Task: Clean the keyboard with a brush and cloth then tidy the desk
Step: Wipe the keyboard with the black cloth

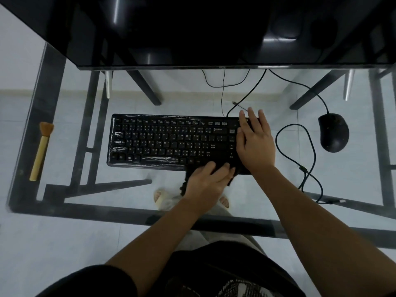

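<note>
A black keyboard point(167, 142) lies on the glass desk point(64, 221), with shiny streaks on its left keys. My left hand point(206, 182) presses a dark cloth point(184, 186) on the keyboard's front edge, right of the middle; only a bit of cloth shows under the fingers. My right hand point(256, 144) lies flat, fingers spread, on the keyboard's right end, over the number pad. A wooden brush point(41, 151) with tan bristles lies alone at the desk's left side, bristles pointing away from me.
A black mouse point(333, 131) sits to the right of the keyboard, its cable point(310, 168) looping across the glass. A dark monitor point(192, 31) stands behind the keyboard. The black desk frame and my feet show through the glass.
</note>
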